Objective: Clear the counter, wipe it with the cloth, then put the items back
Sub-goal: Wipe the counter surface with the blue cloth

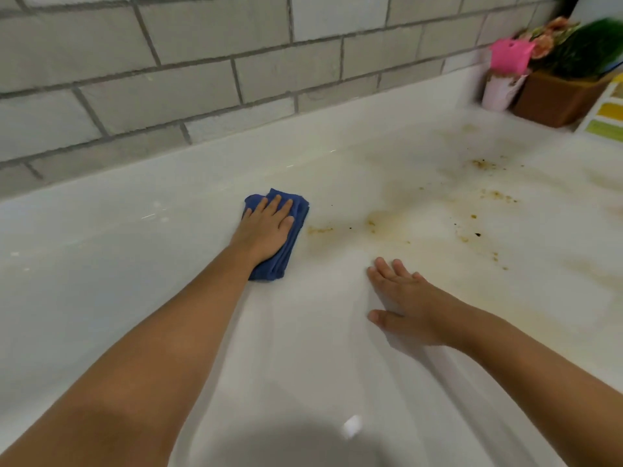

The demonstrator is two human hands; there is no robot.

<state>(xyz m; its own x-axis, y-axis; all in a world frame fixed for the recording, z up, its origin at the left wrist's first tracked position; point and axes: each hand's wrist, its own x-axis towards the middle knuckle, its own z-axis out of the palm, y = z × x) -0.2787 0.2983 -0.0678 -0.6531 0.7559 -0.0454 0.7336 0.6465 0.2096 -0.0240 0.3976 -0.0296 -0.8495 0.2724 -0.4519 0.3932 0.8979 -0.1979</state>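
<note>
1. Step in hand, as judged: the wipe. The middle of the counter [188, 251] is bare of items, so clearing looks done; nothing has been put back yet.
2. Your left hand [266, 227] lies flat on the folded blue cloth [286, 244], fingers spread. No grip is closed on it; the palm only presses it down. The cloth sits mid-counter, near the back wall.
3. Your right hand [401, 301] rests open and empty on the counter, near the front edge.
4. Yellow-brown stains and crumbs [485, 193] begin just to the right of the cloth and spread rightward.
5. Next move calls for firm downward pressure and a push to the right through the soiled patch.
6. Count: one cloth, two hands. Far right corner: one pink-topped white container [504, 82], one brown planter [556, 96], one coloured card [606, 119], partly cut off.
</note>
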